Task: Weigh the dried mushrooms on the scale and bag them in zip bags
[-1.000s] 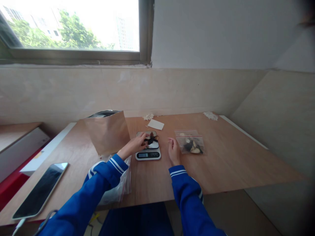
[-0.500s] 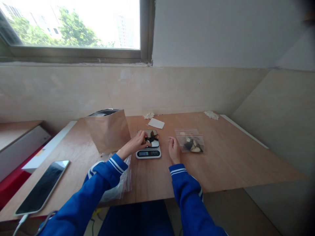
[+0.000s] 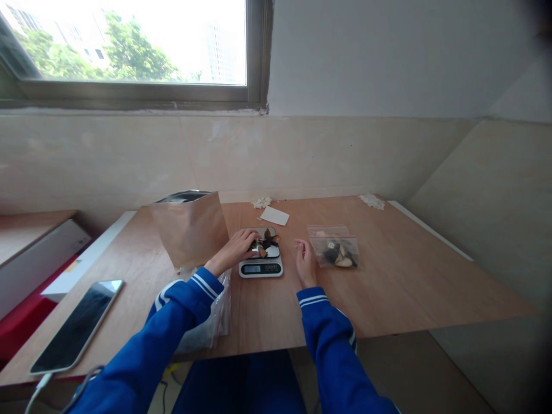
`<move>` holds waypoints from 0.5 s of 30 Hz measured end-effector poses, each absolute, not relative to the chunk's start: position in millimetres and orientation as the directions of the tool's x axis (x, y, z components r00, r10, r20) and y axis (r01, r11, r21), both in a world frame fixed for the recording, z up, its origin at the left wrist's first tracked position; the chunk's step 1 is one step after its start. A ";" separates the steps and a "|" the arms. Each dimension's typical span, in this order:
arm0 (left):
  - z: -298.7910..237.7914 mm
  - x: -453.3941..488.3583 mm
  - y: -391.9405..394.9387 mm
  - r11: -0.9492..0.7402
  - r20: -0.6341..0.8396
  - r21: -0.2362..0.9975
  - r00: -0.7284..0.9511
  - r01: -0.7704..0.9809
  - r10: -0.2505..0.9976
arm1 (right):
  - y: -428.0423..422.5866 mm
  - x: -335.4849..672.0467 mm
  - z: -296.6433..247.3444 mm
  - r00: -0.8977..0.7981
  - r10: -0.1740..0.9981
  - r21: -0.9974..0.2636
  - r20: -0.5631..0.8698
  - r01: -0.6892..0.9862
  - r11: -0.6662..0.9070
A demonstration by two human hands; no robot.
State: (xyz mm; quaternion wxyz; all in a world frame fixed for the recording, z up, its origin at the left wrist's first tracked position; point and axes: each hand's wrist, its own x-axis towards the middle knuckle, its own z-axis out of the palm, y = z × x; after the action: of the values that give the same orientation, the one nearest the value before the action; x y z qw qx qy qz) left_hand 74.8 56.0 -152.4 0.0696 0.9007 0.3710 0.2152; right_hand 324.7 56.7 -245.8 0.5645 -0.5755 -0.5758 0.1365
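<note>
My left hand (image 3: 236,249) reaches over the left side of a small kitchen scale (image 3: 261,270), fingers stretched out beside dark brown dried pieces (image 3: 268,239) on its pan. I see nothing held in it, though its fingertips partly cover the pan's left side. To the right of the scale, my right hand (image 3: 306,263) rests on the table with fingers loosely bent and nothing visible in them. Close beside it lies a clear zip bag (image 3: 335,252) with dark and pale dried pieces inside.
A brown stand-up pouch (image 3: 192,230) stands open at the left. Clear plastic bags (image 3: 207,330) lie under my left forearm. A phone (image 3: 80,328) with a cable lies at the left edge. Behind the scale are a white card (image 3: 275,215) and a small white heap (image 3: 262,202).
My left hand has drawn back slightly to the left and its fingers have straightened. A brown piece that was at its fingertips now lies on the scale. The right hand stays put.
</note>
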 end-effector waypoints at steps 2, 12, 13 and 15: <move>-141.5 72.0 53.4 -0.697 0.353 0.285 0.604 0.658 0.714 | 56.2 323.4 -245.2 0.281 0.823 -0.801 0.494 0.515 0.305; -137.2 41.7 49.2 -0.444 0.440 0.464 0.236 0.767 0.867 | 55.6 317.8 -242.4 0.080 0.834 -0.711 0.546 0.571 0.411; -146.2 39.5 46.9 -0.426 0.404 0.459 0.244 0.779 0.882 | 55.6 317.7 -242.7 0.070 0.836 -0.709 0.544 0.571 0.413; -164.4 37.2 40.2 -0.389 0.322 0.440 0.262 0.810 0.910 | 55.4 317.0 -243.3 0.030 0.840 -0.697 0.542 0.574 0.430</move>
State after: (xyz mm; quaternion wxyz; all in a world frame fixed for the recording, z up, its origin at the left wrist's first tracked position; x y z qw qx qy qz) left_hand 37.2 40.2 -164.4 0.0932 0.7889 0.5449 0.2684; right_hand 317.0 55.4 -243.3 0.4975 -0.5170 -0.6836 0.1334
